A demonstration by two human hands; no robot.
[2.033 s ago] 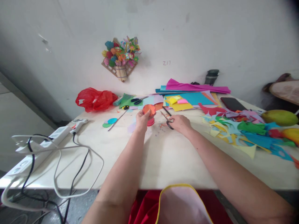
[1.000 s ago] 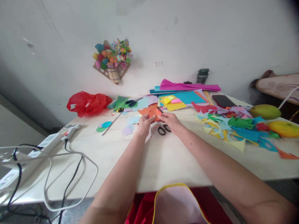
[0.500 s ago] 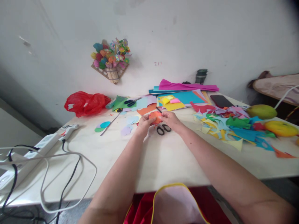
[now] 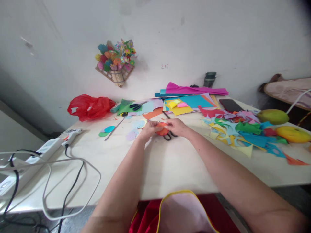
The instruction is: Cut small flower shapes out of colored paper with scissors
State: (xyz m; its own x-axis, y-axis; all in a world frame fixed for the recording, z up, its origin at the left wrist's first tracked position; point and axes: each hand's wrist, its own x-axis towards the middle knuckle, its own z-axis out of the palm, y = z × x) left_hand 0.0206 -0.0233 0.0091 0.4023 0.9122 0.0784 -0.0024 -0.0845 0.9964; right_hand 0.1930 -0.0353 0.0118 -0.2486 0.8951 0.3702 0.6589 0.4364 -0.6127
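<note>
Between my two hands is a small orange paper piece (image 4: pixel 162 129), its outline partly covered by fingers. My left hand (image 4: pixel 150 130) pinches its left side, and my right hand (image 4: pixel 177 127) grips its right side. Black-handled scissors (image 4: pixel 167 137) lie on the table just below the paper, partly hidden by it. To the left of my hands rest lilac flower-shaped cutouts (image 4: pixel 132 135) and pale blue paper rounds (image 4: pixel 138 124). Farther left are blue and green paper circles (image 4: pixel 109 129) beside a thin dark strip.
Colourful paper scraps (image 4: pixel 233 136) spread over the table's right side, near a mango-like fruit (image 4: pixel 293 134) and a phone (image 4: pixel 229 105). Coloured sheets (image 4: pixel 194 101) and a second pair of scissors (image 4: pixel 137 106) lie at the back. A red plastic bag (image 4: pixel 89 108) and a power strip (image 4: pixel 48 147) sit left.
Both hands have come slightly lower and nearer each other with the orange paper. The paper now covers more of the scissors' handles, and its visible face has shifted.
</note>
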